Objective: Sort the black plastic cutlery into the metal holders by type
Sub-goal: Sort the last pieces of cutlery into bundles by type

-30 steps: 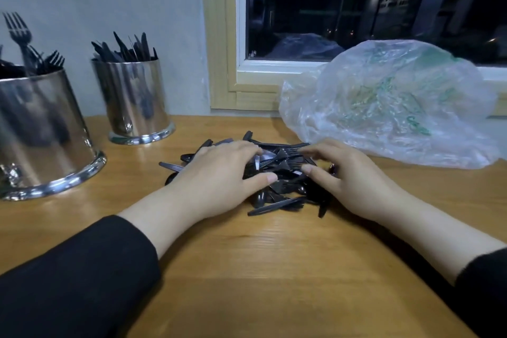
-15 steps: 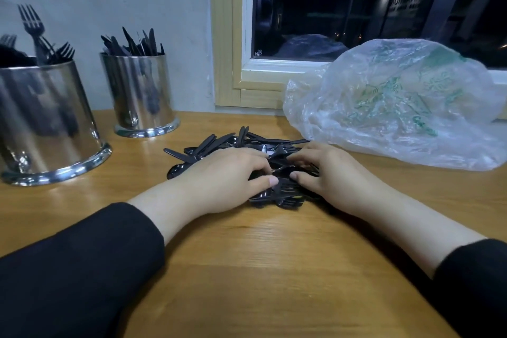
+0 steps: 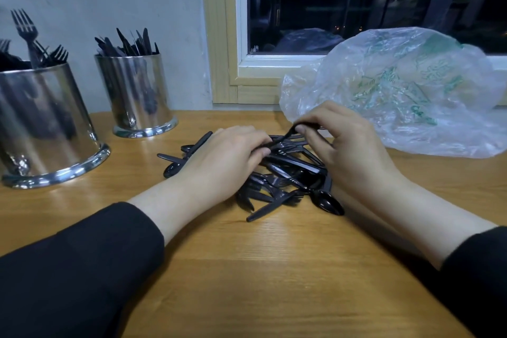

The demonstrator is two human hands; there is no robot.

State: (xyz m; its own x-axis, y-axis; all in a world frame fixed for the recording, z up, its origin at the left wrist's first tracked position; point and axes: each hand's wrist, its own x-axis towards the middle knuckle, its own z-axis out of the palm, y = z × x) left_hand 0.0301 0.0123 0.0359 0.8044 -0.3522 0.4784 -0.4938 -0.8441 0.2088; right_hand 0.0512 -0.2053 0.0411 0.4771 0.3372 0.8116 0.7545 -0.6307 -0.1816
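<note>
Cutlery lies in a messy black heap on the table, between the two hands, so each piece can be picked out. The right hand pinches one thin black piece and lifts its end above the heap; I cannot tell what kind it is. The left hand rests on the heap with fingers curled around some pieces, likely to hold them down. Forks, knives and shiny spoons are all mixed. Far left, the fork holder and knife holder stand ready. A plastic bag sits behind.
</note>
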